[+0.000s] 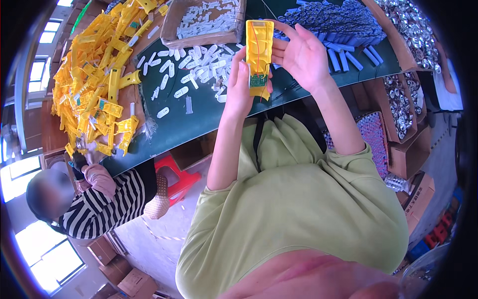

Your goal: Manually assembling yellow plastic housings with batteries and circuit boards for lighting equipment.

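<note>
My left hand [240, 92] grips the lower left side of a long yellow plastic housing [259, 42], held upright above the table's front edge. A green circuit board [258, 80] sits in the housing's lower part. A thin red wire runs up along its open inside, and dark wires hang by its lower right side. Just right of the housing is my right hand [306, 56], palm showing and fingers apart. Its fingertips reach the housing's right edge; whether they touch it is hard to tell.
White plastic pieces [206, 65] lie scattered on the green table [169, 132], beside a carton [209, 40] of similar pieces. Yellow housings [94, 74] heap at left, where a person in stripes [107, 204] works. Blue cylinders with wires [338, 30] pile at right, near boxes of shiny parts [401, 112].
</note>
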### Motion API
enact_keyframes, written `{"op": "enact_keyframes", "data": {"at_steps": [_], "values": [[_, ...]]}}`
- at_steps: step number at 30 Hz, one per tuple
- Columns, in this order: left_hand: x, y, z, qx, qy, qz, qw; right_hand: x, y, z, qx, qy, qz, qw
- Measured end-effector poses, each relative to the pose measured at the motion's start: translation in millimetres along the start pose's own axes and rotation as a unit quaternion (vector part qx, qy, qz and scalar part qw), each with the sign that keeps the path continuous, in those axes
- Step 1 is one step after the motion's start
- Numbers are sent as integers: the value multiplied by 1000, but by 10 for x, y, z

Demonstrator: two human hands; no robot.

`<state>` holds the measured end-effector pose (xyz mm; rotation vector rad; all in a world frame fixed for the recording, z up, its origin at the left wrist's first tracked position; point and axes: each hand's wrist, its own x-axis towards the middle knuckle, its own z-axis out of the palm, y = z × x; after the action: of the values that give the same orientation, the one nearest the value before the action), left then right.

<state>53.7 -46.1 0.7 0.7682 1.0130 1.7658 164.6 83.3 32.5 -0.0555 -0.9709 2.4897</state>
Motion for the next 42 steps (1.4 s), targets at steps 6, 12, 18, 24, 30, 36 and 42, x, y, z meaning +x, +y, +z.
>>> {"op": "enact_keyframes", "data": {"at_steps": [6,12,18,24,30,36,42], "values": [[126,57,-28,54,22,58,997,-132,225,39,-380,127,-146,904],[226,174,167,138,80,125,979,-120,429,306,-598,141,-249,749],[245,156,155,111,127,135,976,-39,592,235,-438,197,-280,831],[156,182,108,108,122,111,980,-294,464,29,-341,55,-334,877],[-26,128,202,278,87,171,941,-53,204,239,-602,134,-244,748],[-22,68,201,289,125,142,938,3,532,229,-549,224,-292,750],[214,51,168,151,165,115,968,25,671,251,-653,216,-332,646]]}}
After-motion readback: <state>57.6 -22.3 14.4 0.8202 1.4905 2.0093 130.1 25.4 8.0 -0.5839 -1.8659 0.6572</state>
